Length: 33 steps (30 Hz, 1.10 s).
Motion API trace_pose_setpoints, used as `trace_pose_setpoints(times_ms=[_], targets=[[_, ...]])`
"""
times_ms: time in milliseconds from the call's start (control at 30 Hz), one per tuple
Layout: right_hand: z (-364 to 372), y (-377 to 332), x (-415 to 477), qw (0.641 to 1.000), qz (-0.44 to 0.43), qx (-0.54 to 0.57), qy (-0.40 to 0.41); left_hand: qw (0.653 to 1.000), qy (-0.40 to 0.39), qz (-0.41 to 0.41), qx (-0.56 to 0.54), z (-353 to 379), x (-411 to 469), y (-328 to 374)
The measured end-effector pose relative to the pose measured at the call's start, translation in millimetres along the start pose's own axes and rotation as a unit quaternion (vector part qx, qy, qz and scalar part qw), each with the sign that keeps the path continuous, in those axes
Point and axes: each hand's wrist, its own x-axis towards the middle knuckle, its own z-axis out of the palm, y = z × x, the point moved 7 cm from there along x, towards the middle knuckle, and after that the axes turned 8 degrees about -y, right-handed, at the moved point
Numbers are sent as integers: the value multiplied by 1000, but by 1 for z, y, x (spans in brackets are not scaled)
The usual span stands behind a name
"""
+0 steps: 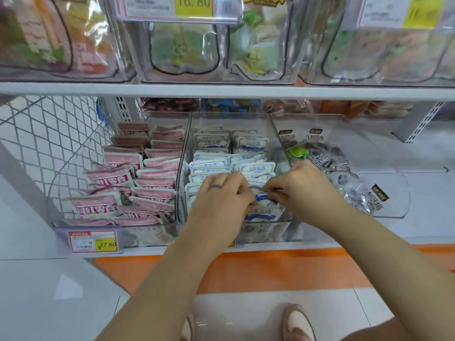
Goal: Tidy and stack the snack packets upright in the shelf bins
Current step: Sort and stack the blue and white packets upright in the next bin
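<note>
Head view — left hand [221,193] and right hand [304,190] pinch one white-blue packet [264,198] in the middle bin [229,114].

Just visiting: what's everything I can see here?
Clear plastic shelf bins: three, transparent, lower shelf.
Pink snack packets: many, pink, left bin.
White-and-blue snack packets: many, white and blue, middle bin.
Dark see-through snack packets: several, blackish, right bin.
Red-and-yellow price tag: one, shelf edge below left bin.
Clear upper bins: several, holding blurred packets, shelf above.
White wire mesh panel: one, left of shelf.
Left hand, right hand: two, bare, both pinching one white-and-blue packet at middle bin's front.
</note>
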Motion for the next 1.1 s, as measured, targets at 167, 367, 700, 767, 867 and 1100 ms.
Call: trace_pose_setpoints(times_ms=[167, 367, 700, 767, 867, 1100], targets=[[-3, -8, 6, 998, -54, 14, -12, 998, 59, -19, -30, -6, 1, 3], [8, -25, 7, 991, -44, -27, -126, 998, 28, -61, -9, -2, -6, -4], [14, -25, 2, 986, -41, -1, -163, 997, -36, -69, -28, 2, -13, -3], [-6, -9, -6, 994, -29, 82, -63, 997, -44, -54, -30, 2, -10, 0], [-14, 9, -19, 995, 14, 64, -77, 998, -54, -14, -10, 8, 0, 11], [6, 4, -22, 997, 8, 5, -76, 982, -182, 12, 42, 34, 18, 24]])
